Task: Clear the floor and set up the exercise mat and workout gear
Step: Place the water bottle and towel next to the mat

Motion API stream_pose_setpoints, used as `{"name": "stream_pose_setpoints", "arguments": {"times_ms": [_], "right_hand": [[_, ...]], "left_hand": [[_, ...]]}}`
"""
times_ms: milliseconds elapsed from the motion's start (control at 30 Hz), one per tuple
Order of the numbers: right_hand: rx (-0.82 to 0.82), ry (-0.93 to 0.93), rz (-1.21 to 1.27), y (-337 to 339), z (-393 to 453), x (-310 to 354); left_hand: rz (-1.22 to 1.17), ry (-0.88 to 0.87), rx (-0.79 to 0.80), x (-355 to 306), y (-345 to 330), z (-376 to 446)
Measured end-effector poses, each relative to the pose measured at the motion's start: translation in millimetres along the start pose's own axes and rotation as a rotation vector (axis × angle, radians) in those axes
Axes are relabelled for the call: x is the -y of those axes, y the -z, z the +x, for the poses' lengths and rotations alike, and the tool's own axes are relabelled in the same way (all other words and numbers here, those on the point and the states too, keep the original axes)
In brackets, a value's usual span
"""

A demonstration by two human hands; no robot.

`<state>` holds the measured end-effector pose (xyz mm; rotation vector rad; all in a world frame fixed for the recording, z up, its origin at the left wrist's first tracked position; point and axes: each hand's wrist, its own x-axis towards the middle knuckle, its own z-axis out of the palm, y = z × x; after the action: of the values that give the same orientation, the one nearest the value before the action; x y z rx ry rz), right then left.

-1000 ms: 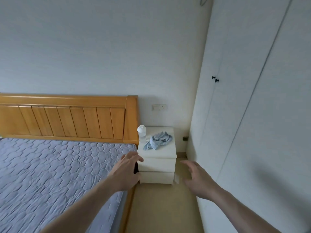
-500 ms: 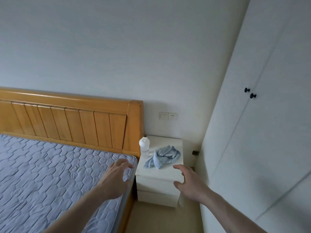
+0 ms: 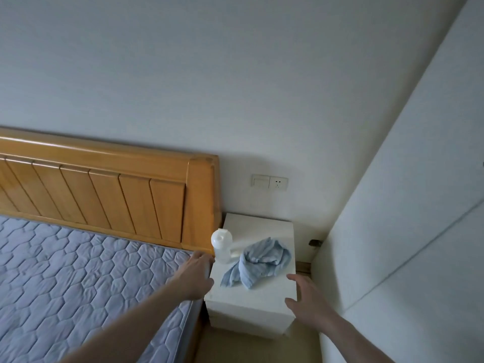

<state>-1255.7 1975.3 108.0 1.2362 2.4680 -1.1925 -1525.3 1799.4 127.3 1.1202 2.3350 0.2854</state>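
Note:
A white nightstand (image 3: 258,226) stands between the bed and the wardrobe. On its top lie a crumpled light-blue towel (image 3: 259,262) and, at the left edge, an upright white bottle (image 3: 222,244). My left hand (image 3: 195,275) hovers at the nightstand's left front corner, fingers apart, just short of the bottle. My right hand (image 3: 307,301) is at the right front corner, open, thumb near the top's edge. Neither hand holds anything. No mat is in view.
A bed with a grey-blue quilted mattress (image 3: 78,281) and a wooden headboard (image 3: 110,189) fills the left. A white wardrobe (image 3: 408,231) closes off the right. A switch and socket (image 3: 269,182) sit on the wall. A narrow strip of beige floor (image 3: 251,349) shows below.
The view has come closer to the nightstand and tilted. Both hands have moved forward to its front corners, the left one from over the mattress toward the bottle.

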Motion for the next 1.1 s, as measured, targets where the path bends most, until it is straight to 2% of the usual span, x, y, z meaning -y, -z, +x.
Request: {"name": "stream_pose_setpoints", "arguments": {"times_ms": [233, 533, 800, 967, 1100], "right_hand": [[0.154, -0.045, -0.104, 8, 154, -15], [0.288, -0.075, -0.221, -17, 326, -38], [0.395, -0.027, -0.41, -75, 413, -43], [0.453, -0.019, -0.457, -107, 439, -67], [0.421, -0.008, -0.568, -117, 439, -85]], "left_hand": [[-0.042, 0.174, 0.068, -2, -27, 113], [-0.049, 0.302, 0.031, 8, -49, 231], [0.005, 0.278, 0.03, 36, -91, 293], [-0.015, 0.226, -0.125, 50, -113, 311], [-0.021, 0.248, -0.194, 53, -116, 315]]}}
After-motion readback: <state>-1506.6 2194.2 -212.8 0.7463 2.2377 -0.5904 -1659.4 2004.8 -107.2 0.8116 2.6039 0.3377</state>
